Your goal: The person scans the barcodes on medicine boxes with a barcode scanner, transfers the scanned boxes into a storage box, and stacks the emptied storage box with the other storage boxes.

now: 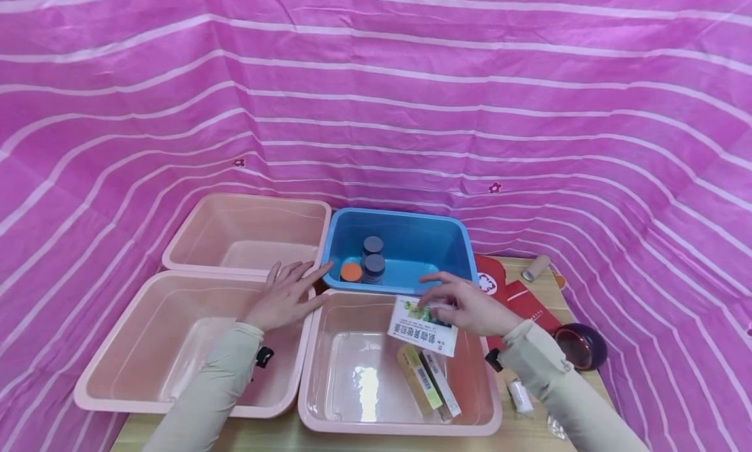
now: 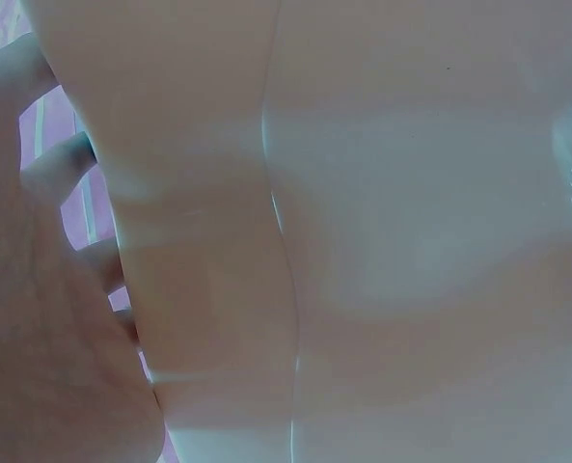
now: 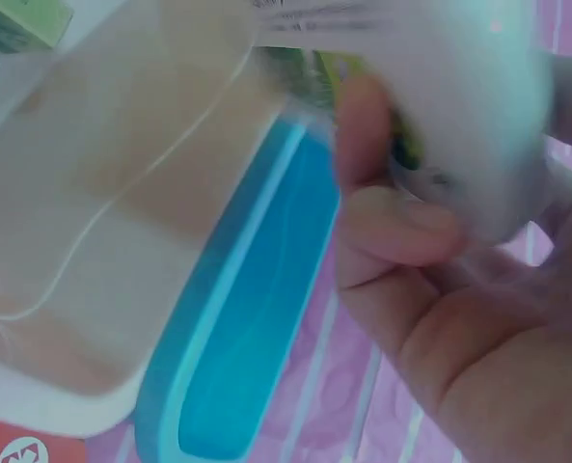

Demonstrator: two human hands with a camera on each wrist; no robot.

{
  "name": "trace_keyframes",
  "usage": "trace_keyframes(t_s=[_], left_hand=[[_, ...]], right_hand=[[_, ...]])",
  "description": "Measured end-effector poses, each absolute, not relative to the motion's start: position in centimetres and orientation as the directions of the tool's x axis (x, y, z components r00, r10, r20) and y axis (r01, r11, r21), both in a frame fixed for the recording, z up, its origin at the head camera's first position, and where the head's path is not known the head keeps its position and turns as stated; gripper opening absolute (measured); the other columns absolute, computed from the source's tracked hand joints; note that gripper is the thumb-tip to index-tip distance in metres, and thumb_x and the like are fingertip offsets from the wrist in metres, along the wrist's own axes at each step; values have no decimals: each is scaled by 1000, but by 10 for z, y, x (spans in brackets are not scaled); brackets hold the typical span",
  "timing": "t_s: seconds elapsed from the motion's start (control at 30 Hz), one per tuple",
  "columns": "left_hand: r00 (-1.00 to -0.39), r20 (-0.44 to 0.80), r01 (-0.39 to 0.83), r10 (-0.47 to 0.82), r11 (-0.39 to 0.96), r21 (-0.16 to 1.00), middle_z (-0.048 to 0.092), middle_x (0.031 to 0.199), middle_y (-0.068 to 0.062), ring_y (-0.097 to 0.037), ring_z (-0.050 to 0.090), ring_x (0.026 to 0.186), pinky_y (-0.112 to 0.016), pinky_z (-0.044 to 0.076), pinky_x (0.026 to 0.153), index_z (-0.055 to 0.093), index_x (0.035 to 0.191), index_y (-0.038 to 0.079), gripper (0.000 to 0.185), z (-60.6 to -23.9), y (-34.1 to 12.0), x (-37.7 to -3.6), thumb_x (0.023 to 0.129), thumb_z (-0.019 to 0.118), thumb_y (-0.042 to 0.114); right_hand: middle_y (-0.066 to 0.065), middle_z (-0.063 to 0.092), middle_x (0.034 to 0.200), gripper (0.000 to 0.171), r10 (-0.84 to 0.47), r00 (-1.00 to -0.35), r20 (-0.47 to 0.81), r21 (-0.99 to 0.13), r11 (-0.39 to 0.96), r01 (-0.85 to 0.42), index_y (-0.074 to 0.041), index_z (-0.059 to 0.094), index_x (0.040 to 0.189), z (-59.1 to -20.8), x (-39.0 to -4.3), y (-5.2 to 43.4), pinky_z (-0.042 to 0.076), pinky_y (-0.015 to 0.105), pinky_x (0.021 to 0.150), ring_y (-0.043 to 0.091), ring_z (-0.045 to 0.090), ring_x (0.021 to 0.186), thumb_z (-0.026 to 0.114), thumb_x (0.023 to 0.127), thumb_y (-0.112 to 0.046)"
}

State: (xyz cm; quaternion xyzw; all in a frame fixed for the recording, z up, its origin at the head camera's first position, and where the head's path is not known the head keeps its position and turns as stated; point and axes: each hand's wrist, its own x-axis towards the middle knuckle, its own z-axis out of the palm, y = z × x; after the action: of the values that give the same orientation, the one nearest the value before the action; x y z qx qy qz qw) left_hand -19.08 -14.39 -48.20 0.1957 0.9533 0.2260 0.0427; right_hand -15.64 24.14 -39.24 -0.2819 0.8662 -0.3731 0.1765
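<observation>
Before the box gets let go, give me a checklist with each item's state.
1. Right hand grips the white box: ok.
2. Box is over the near right pink tub: ok.
3. Bare floor in that tub beside the two boxes already there: ok.
4. Left hand rests flat on the tub rims, away from the drop: ok.
5. Blue tub with jars stays out of the way: ok.
6. Box is undamaged: cannot tell.
</observation>
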Motion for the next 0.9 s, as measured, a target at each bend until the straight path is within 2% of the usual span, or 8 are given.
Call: trace_keyframes(t_s=[0.1,0.17,0.23,0.37,0.43,0.63,0.77,0.9], left_hand=[[-919,6,354,394,819,452,35,164,-17,-43,25,152,-68,-1,123,34,161,35,73,-482,-144,-191,97,58,61],[-919,8,355,394,819,451,35,164,-17,-43,25,152,-68,-1,123,34,161,35,73,-482,-145,-191,97,57,61],[-919,8,355,394,818,452,35,164,-17,-42,25,152,-68,-2,123,33,161,35,73,-482,-145,-191,97,57,61],[-919,9,355,394,817,454,34,165,-17,-42,25,152,-68,-2,123,33,161,36,74,-482,-145,-190,97,57,61],[-919,9,354,393,816,456,34,165,-16,-42,25,153,-68,-2,123,32,161,36,73,-483,-145,-190,97,57,61],[-920,14,356,392,820,448,35,165,-16,-42,25,152,-68,-2,123,32,161,36,73,-484,-145,-190,97,57,61],[-920,7,352,393,816,458,34,165,-16,-42,24,153,-68,-3,123,32,161,36,74,-484,-144,-191,97,57,61],[-920,10,354,391,821,449,35,165,-16,-42,25,152,-68,-2,123,32,161,36,74,-484,-144,-191,97,57,62]], right_hand=[[17,56,145,21,-609,-792,-36,-757,535,-376,-10,79,114,-388,-155,246,61,28,84,40,54,129,69,96,-8],[18,60,141,22,-606,-795,-23,-776,512,-368,-8,78,115,-386,-154,249,62,29,81,42,57,126,71,95,-12],[17,63,138,31,-597,-801,-34,-791,507,-344,-7,76,121,-384,-152,253,63,29,79,40,60,124,75,93,-18],[17,54,147,53,-590,-802,-89,-805,517,-291,-7,68,133,-381,-149,263,63,30,80,39,58,125,83,86,-26],[19,49,151,61,-598,-795,-99,-800,523,-294,-6,64,138,-379,-146,269,62,31,84,38,56,124,85,84,-25],[24,43,154,63,-610,-786,-101,-785,534,-314,-3,57,144,-376,-136,293,60,29,90,40,54,123,81,87,-16],[28,43,151,62,-601,-794,-91,-803,516,-298,0,53,145,-374,-129,311,60,30,89,34,58,118,79,89,-10],[28,56,137,55,-566,-824,0,-779,517,-355,3,55,140,-377,-123,328,59,23,83,14,62,107,74,88,2]])
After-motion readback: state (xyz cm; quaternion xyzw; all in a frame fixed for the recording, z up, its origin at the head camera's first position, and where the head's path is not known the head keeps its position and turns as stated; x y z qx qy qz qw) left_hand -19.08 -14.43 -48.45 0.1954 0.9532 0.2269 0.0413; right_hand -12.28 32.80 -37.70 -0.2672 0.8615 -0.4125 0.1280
